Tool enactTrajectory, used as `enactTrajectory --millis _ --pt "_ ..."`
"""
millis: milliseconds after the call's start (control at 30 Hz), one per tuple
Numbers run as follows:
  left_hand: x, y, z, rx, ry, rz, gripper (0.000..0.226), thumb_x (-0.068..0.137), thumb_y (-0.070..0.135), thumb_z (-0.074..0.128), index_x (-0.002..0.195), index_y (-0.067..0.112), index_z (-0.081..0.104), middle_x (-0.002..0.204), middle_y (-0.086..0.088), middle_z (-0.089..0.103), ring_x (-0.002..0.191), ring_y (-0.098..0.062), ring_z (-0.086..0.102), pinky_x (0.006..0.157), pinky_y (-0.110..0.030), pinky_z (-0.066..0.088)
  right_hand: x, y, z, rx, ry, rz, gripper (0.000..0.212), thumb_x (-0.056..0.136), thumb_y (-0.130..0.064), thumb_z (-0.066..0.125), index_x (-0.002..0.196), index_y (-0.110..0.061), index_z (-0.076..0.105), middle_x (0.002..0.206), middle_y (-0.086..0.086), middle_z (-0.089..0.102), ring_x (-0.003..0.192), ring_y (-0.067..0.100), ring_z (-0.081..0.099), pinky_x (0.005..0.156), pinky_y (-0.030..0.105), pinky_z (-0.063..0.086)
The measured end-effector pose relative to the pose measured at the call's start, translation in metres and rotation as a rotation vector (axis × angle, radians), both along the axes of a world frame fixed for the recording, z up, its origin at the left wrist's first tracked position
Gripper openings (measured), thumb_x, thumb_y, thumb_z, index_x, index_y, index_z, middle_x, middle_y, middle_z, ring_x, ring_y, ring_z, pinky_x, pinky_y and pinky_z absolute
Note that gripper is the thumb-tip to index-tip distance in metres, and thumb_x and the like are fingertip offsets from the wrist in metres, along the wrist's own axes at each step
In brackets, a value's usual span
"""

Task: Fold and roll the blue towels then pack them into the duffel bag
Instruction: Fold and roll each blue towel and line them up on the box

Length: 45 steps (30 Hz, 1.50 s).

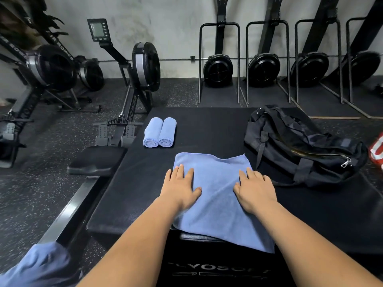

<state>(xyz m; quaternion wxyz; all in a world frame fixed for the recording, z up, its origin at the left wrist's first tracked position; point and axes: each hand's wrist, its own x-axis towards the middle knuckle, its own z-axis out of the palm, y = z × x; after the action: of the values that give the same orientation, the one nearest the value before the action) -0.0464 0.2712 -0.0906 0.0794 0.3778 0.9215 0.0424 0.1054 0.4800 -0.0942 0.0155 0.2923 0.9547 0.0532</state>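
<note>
Head view, looking down over a black padded platform [207, 129] on a gym floor.

Blue towel [216, 206]: spread open and flat on the near part of the platform, roughly square, turned slightly. Near right corner hanging past the front edge, over a black box [217, 270] with pale lettering. A few soft creases across the middle.

Left hand [181, 186]: palm down on the towel's left margin, fingers straight and close together, thumb angled toward the centre. Pressing flat, nothing gripped. Outer fingers overlapping the cloth edge onto the platform.

Right hand [256, 188]: palm down on the towel's right part, fingers straight and slightly spread, thumb angled inward. Also pressing flat, nothing gripped.

Pair of rolled blue towels [153, 131]: side by side and touching, at the far left of the platform, spiral ends toward the camera, apart from the flat towel.

Duffel bag [300, 150]: black, slumped on the right side of the platform, just beside the flat towel's far right corner, well apart from the rolls. Zip pull [345, 162] at its right end; zip open or closed, cannot tell.

Surroundings: rowing machine [134, 79] left of the platform, its seat [97, 162] near the platform's left edge. Upright rowers [218, 67] along the back wall. Red and white object [377, 151] cut off at the right edge. Blurred blue cloth [41, 264] at lower left
</note>
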Motion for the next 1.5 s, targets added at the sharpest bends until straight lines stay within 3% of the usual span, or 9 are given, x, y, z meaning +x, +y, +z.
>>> enactTrajectory --millis 167,300,433,633,800,1067,1233,1400,1500 --pt "0.002 -0.008 0.0 0.116 0.035 -0.077 0.072 0.098 0.069 0.039 0.158 0.03 0.036 0.169 0.003 0.028 0.156 -0.015 0.021 0.13 -0.046 0.0 -0.006 -0.005 -0.008 -0.117 -0.003 0.104 0.068 0.102 -0.051 0.014 0.158 -0.02 0.032 0.168 0.007 0.026 0.151 0.024 0.027 0.114 0.04 0.035" --pt "0.001 -0.021 -0.002 0.126 0.104 -0.051 0.06 0.102 0.064 0.04 0.151 0.029 0.042 0.165 0.006 0.034 0.154 -0.015 0.026 0.13 -0.045 0.006 -0.002 -0.005 -0.003 -0.099 0.052 0.099 0.086 0.088 -0.059 -0.005 0.147 -0.02 0.044 0.152 0.009 0.045 0.137 0.027 0.041 0.11 0.041 0.039" --pt "0.011 -0.046 0.003 0.355 0.143 -0.287 0.053 0.099 0.065 0.05 0.138 0.031 0.059 0.142 0.009 0.054 0.129 -0.016 0.052 0.114 -0.037 0.035 0.021 -0.013 0.006 -0.133 0.2 0.347 0.055 0.103 -0.058 0.032 0.139 -0.025 0.056 0.153 0.002 0.049 0.139 0.026 0.045 0.111 0.04 0.041" --pt "0.043 -0.091 0.009 0.248 0.182 -0.519 0.067 0.087 0.083 0.051 0.126 0.029 0.056 0.12 0.006 0.05 0.102 -0.016 0.049 0.095 -0.032 0.04 0.077 -0.038 0.019 -0.123 0.136 0.579 0.075 0.086 -0.089 0.041 0.129 -0.028 0.052 0.148 -0.008 0.045 0.135 0.017 0.043 0.109 0.035 0.041" --pt "0.048 -0.103 0.012 0.236 0.222 -0.493 0.038 0.095 0.055 0.053 0.122 0.03 0.061 0.113 0.011 0.061 0.101 -0.018 0.057 0.089 -0.034 0.044 0.104 -0.044 0.023 -0.079 0.083 0.633 0.082 0.082 -0.091 0.044 0.137 -0.03 0.049 0.155 -0.003 0.036 0.142 0.019 0.035 0.116 0.034 0.035" --pt "0.041 -0.104 0.037 0.496 0.033 -0.213 0.021 0.098 0.033 0.065 0.119 0.037 0.067 0.084 0.009 0.066 0.084 -0.013 0.058 0.083 -0.037 0.051 0.108 -0.033 0.028 -0.158 0.284 0.538 0.027 0.095 -0.058 0.046 0.096 -0.035 0.06 0.108 -0.017 0.057 0.106 0.015 0.058 0.082 0.034 0.051" --pt "0.026 -0.077 0.058 0.606 0.269 -0.031 0.036 0.088 0.024 0.073 0.122 0.029 0.063 0.105 0.007 0.059 0.092 -0.022 0.052 0.08 -0.04 0.045 0.074 -0.022 0.051 -0.088 0.636 0.058 0.013 0.087 -0.027 0.071 0.1 -0.029 0.068 0.106 -0.003 0.062 0.098 0.027 0.053 0.077 0.043 0.05" --pt "0.05 -0.072 0.033 0.453 0.342 -0.374 0.014 0.09 0.036 0.065 0.103 0.033 0.067 0.102 0.01 0.061 0.094 -0.023 0.054 0.076 -0.039 0.04 0.078 -0.035 0.025 0.037 0.408 0.516 0.014 0.087 -0.039 0.063 0.098 -0.033 0.068 0.097 -0.006 0.058 0.092 0.025 0.056 0.074 0.042 0.046" --pt "0.058 -0.08 0.003 0.304 0.226 -0.429 0.038 0.092 0.06 0.054 0.121 0.038 0.066 0.12 0.017 0.063 0.111 -0.013 0.053 0.093 -0.038 0.042 0.087 -0.038 0.002 0.018 0.28 0.522 0.029 0.091 -0.057 0.058 0.112 -0.039 0.062 0.109 -0.013 0.055 0.1 0.018 0.053 0.08 0.039 0.047"
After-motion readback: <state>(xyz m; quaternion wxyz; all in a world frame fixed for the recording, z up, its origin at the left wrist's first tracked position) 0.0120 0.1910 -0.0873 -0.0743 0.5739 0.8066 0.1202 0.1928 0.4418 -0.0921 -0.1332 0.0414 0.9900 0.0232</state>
